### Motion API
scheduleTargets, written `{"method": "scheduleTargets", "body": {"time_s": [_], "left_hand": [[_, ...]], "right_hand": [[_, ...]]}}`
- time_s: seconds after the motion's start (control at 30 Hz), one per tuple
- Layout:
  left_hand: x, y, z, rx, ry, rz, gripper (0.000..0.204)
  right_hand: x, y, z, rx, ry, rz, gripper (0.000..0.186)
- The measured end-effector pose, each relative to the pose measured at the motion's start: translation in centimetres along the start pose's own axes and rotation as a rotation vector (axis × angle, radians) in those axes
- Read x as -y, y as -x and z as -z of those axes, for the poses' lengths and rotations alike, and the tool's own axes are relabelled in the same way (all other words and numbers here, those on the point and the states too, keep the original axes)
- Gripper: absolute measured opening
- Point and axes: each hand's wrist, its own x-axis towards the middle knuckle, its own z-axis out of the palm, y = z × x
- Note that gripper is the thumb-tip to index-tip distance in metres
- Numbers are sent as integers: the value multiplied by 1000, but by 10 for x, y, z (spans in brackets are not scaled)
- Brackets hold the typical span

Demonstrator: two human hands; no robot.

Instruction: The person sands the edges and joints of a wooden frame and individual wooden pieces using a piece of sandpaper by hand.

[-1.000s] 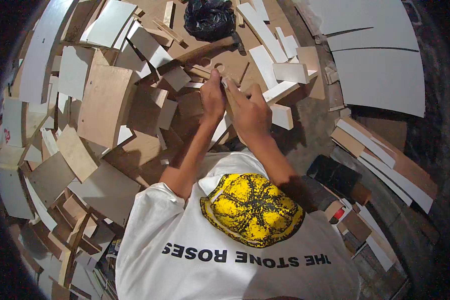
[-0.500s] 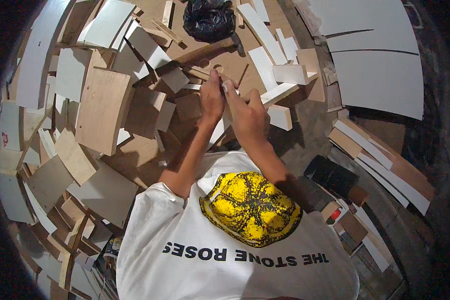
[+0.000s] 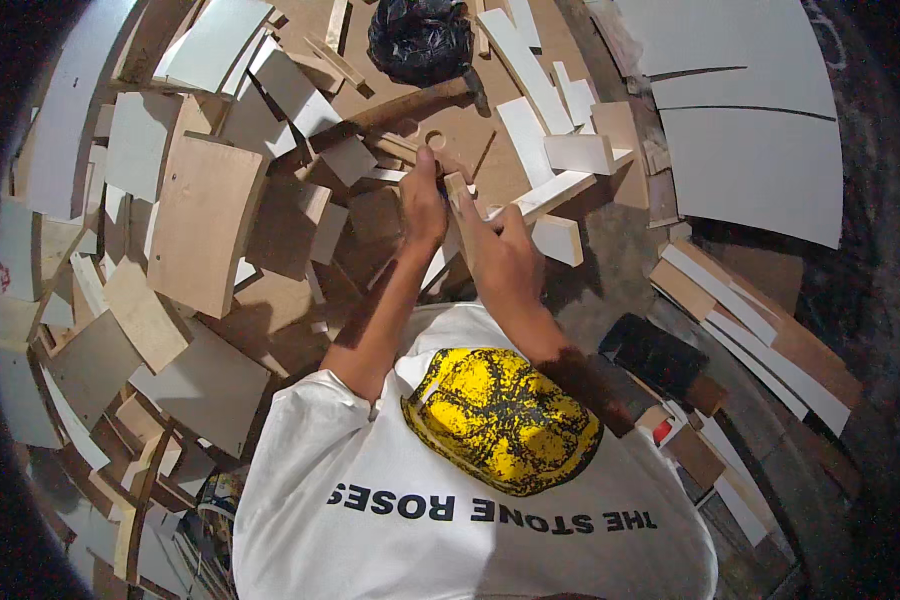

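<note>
Wooden strip (image 3: 456, 187) in right hand (image 3: 507, 255); black lettering (image 3: 482, 508) across white shirt (image 3: 450, 560).

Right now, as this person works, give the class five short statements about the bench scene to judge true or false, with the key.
1. A black plastic bag lies close to a hammer. True.
2. The hammer has a bright red handle. False: its handle is brown.
3. The right hand holds a narrow wooden piece, just right of the left hand. True.
4. The left hand grips the hammer. False: the hammer lies beyond both hands, ungripped.
5. A large white panel is at the picture's upper right. True.
</note>
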Motion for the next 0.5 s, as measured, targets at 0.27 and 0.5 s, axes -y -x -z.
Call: {"method": "scheduleTargets", "body": {"time_s": [0.27,0.5], "left_hand": [[10,-12,-13,-78,201,-69,67],[32,-12,-11,-64,-32,-90,71]], "right_hand": [[12,-30,10,-18,-44,-18,51],[1,-48,-2,-129,-48,50,56]]}}
